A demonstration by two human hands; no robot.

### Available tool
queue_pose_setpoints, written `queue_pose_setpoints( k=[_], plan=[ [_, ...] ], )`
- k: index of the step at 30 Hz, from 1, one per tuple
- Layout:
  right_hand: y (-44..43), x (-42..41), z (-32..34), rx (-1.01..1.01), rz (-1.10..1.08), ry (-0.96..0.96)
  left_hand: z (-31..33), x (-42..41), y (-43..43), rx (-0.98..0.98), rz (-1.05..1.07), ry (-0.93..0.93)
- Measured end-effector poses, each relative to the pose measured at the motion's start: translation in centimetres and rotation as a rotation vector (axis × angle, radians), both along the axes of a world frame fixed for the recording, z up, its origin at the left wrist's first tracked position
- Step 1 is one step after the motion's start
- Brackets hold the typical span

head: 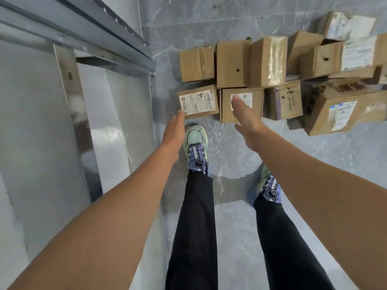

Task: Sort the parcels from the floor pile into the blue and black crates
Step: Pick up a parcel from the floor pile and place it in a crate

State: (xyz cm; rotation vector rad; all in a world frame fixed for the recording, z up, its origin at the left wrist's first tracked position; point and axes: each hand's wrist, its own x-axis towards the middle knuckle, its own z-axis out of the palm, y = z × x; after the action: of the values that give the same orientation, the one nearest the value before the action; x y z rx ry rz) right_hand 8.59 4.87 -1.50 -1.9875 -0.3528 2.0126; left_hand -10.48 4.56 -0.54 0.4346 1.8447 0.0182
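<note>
Grey metal rack, far left: upright and rails standing just beside the pile, and likely to crowd the left elbow on a lift. Left hand: fingers straight and together, holding nothing, tips at the near left corner of the first parcel; contact cannot be told. First parcel: small brown carton in the front row of the floor pile, white shipping label uppermost. It is judged light and stiff-walled, of dry card unlikely to slip, and best taken by two opposite side walls, not by the label. Left shoe: planted near this parcel's front edge, in the way of any drag toward the body. Right hand: flat, fingers extended together, holding nothing, reaching over the label of the second parcel. That one is a like carton just beside the first, judged to handle the same. Back row of cartons: set close behind the front row, leaving little finger room at the far walls. One shows a small dark hole, so the card may be thin and should be gripped without crushing. Purple-taped parcel and tilted large carton: further right, the heap running out of view. Glossy grey floor: probably smooth underfoot. Blue and black crates: not in view.
</note>
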Motion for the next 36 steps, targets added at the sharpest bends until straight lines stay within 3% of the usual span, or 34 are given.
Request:
queue_pose_setpoints(
  k=[8, 16, 24, 36],
  plan=[
    [3.1, -2.4, -11.5, -0.023, 0.004, -0.051, -11.9, -2.2, 4.8, -0.020, 0.094, 0.015],
    [3.9, -4.2, -13.8, -0.026, 0.016, 0.015, -14.4, -2.2, 5.0, -0.024, 0.187, -0.119],
    [2.6, -4.6, -5.8, -0.028, -0.017, 0.102, -5.4, -2.8, 3.7, 0.014, 0.269, -0.174],
    [2.0, 6.2, 16.3, 0.166, -0.243, 0.018, 17.1, 7.3, 5.2, 0.226, 0.067, -0.340]
  ],
)
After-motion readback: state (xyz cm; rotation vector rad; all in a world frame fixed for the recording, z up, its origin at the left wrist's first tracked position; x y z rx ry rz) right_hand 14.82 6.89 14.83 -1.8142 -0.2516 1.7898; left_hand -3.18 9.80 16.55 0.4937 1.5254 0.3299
